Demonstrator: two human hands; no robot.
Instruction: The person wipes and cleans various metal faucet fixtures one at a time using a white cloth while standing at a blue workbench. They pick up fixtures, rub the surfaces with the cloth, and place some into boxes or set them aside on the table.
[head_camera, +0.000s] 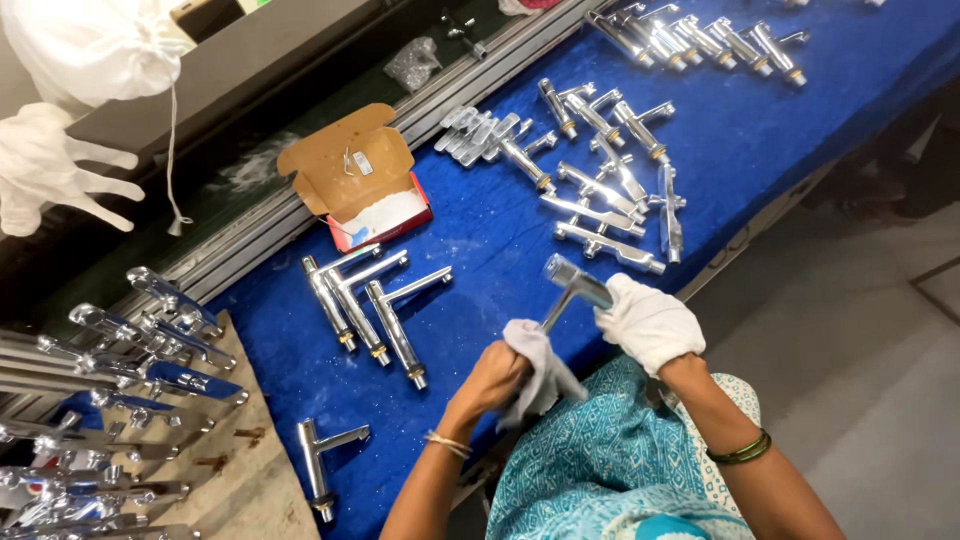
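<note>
My right hand (648, 320), in a white glove, grips a chrome faucet (570, 283) held over the near edge of the blue-covered table (500, 225). My bare left hand (495, 378) clutches a white cloth (540, 372) pressed against the faucet's lower stem. Three finished chrome faucets (365, 300) lie side by side just left of my hands. A single faucet (320, 462) lies nearer the lower left.
Several faucets (600, 190) are piled at the table's middle and another row (700, 40) at the far end. An open cardboard box (362, 180) sits by the metal rail. More faucets (120, 400) are stacked at left. Another person's white-gloved hand (50, 170) hangs upper left.
</note>
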